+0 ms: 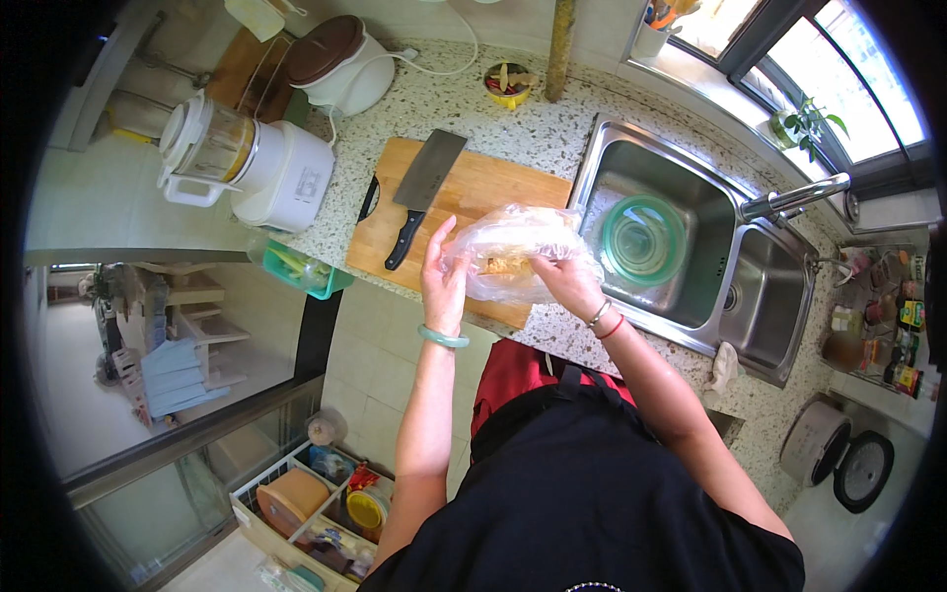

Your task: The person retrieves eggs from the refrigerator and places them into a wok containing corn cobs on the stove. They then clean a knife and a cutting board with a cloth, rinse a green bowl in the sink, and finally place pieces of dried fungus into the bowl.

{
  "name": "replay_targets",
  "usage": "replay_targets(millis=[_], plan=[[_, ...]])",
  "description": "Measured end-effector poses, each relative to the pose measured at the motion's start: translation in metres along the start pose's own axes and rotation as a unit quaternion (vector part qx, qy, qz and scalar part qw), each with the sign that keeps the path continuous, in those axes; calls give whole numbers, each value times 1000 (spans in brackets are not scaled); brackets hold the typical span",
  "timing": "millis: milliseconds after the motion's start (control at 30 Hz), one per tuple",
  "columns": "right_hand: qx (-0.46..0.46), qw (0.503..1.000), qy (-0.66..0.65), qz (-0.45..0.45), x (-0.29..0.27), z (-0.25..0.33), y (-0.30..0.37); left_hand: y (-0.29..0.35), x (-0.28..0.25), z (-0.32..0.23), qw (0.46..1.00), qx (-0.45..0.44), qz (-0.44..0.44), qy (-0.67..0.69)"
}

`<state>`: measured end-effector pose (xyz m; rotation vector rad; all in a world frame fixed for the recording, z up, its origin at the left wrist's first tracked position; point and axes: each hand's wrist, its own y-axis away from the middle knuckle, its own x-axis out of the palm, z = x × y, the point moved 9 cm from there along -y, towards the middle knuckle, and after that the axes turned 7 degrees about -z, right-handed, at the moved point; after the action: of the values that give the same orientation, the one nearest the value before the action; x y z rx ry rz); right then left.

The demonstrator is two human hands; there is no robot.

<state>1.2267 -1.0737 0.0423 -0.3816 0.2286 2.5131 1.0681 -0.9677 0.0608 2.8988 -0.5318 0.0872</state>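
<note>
Holding a clear plastic bag (518,257) over the near edge of the wooden cutting board (473,202), we see both hands at work on it. The left hand (444,276) grips the bag's left side, fingers spread upward against the film; the right hand (567,276) is clamped on its right side, fingers curled into the plastic. The hands sit apart, with the bag stretched between them — something pale and yellowish shows inside, too blurred to name.

A cleaver (424,187) with a black handle lies on the board, well clear of the bag. Just to the right, a steel sink (691,316) holds a green bowl (643,240). To the left on the speckled counter (493,123) stand a white blender (247,163) and a rice cooker (340,64) — both away from the hands.
</note>
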Motion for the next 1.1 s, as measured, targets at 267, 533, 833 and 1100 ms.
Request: replay_targets(millis=[267,533,833,1100], plan=[[220,941,-258,-4,-11,-19,10,24,12,-82,949,274,-74,-140],[78,990,0,116,-35,33,14,15,57,-80,839,290,24,-460],[243,812,-516,127,-56,33,31,13,56,-75,864,248,-7,-438],[122,957,-261,39,-79,23,18,62,74,-102,830,451,36,-326]])
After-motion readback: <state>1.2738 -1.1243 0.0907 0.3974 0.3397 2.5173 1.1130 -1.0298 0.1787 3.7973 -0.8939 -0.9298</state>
